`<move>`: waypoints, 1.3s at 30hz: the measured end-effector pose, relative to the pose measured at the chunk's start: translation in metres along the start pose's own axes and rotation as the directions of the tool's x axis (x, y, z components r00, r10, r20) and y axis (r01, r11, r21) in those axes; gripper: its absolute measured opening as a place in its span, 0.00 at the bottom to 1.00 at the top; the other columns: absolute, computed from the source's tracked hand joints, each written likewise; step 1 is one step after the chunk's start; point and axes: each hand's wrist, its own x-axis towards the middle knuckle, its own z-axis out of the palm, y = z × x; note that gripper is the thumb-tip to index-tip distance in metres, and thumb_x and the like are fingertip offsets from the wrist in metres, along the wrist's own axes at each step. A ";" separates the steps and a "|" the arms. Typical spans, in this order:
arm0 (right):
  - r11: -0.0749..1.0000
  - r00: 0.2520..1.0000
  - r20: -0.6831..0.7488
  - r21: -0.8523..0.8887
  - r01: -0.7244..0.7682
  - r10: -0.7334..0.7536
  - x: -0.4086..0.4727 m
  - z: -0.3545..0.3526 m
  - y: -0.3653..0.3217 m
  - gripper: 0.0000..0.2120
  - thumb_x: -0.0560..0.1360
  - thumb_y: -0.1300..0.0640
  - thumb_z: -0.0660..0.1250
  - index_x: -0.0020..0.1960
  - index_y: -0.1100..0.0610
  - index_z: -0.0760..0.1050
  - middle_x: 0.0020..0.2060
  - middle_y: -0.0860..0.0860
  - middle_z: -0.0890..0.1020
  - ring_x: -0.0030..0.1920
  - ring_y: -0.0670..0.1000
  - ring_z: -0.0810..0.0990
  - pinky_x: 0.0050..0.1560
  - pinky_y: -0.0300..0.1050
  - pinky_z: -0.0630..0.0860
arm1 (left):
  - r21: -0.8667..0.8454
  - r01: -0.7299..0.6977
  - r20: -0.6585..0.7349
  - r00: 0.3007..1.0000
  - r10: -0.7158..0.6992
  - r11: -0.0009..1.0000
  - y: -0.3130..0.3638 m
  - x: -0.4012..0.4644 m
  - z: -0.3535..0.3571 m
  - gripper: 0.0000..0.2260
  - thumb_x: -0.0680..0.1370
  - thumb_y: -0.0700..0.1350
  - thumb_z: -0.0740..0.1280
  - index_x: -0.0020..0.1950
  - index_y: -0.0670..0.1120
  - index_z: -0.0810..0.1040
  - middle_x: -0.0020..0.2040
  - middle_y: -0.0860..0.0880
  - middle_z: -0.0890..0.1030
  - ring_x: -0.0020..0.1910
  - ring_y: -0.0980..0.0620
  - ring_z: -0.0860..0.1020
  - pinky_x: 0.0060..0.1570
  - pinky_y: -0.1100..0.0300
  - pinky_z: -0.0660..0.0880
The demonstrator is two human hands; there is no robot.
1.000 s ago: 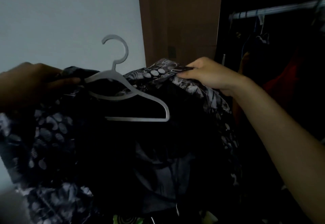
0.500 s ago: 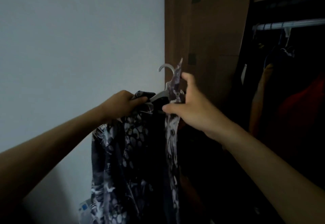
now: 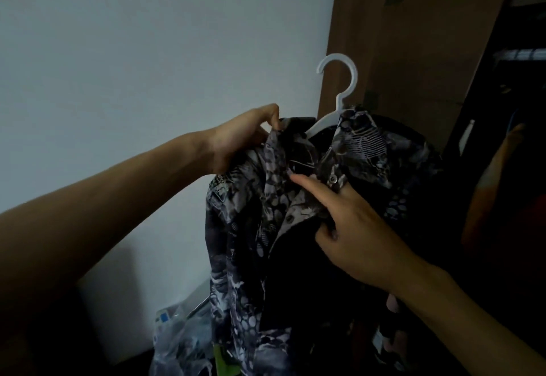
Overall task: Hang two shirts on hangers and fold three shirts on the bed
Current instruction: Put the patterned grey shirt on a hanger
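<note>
Holding a patterned shirt (image 3: 266, 228) up in the air on a white hanger (image 3: 338, 86), so nothing is carrying it except the two hands. The left hand (image 3: 245, 136) has its fingers curled round the shirt's shoulder at the hanger's left end, pinching the fabric near the collar. The right hand (image 3: 351, 225) is on the front of the shirt just below the collar, index finger stretched out straight toward the placket, thumb and the other fingers bunching a fold of fabric right by a button (image 3: 334, 179). The shirt is black and grey with dots and leafy prints, hanging open down the front with a dark lining showing. The hook sticks up free above the collar, in front of a brown wardrobe panel (image 3: 413, 35). A pale wall (image 3: 147, 50) fills the left side, a clear plastic bag (image 3: 180, 340) sits down by the shirt's bottom hem, and the open wardrobe on the right is too dark to make out much.
</note>
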 end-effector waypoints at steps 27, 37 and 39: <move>0.957 0.873 0.488 -0.241 0.163 -0.026 0.027 -0.040 -0.016 0.11 0.82 0.44 0.61 0.43 0.46 0.74 0.35 0.47 0.79 0.36 0.48 0.77 0.37 0.43 0.73 | 0.438 -0.040 -0.240 0.958 0.160 0.898 -0.010 0.020 0.008 0.32 0.64 0.69 0.78 0.46 0.40 0.85 0.46 0.46 0.86 0.47 0.49 0.83 0.45 0.57 0.77; 0.962 0.803 0.595 -0.194 0.193 -0.041 0.054 -0.018 -0.022 0.08 0.83 0.46 0.60 0.47 0.47 0.72 0.45 0.47 0.83 0.41 0.43 0.79 0.42 0.47 0.75 | 0.490 -0.085 -0.203 0.957 0.209 0.867 -0.012 0.035 0.014 0.28 0.68 0.65 0.77 0.43 0.39 0.85 0.40 0.47 0.82 0.40 0.50 0.78 0.40 0.58 0.71; 0.952 0.811 0.586 -0.247 0.184 -0.005 0.052 -0.015 -0.020 0.10 0.83 0.46 0.59 0.48 0.50 0.72 0.37 0.47 0.77 0.33 0.45 0.73 0.35 0.43 0.67 | 0.497 -0.081 -0.206 0.956 0.208 0.864 -0.014 0.035 0.012 0.28 0.69 0.65 0.77 0.44 0.38 0.85 0.40 0.47 0.82 0.40 0.50 0.78 0.40 0.58 0.71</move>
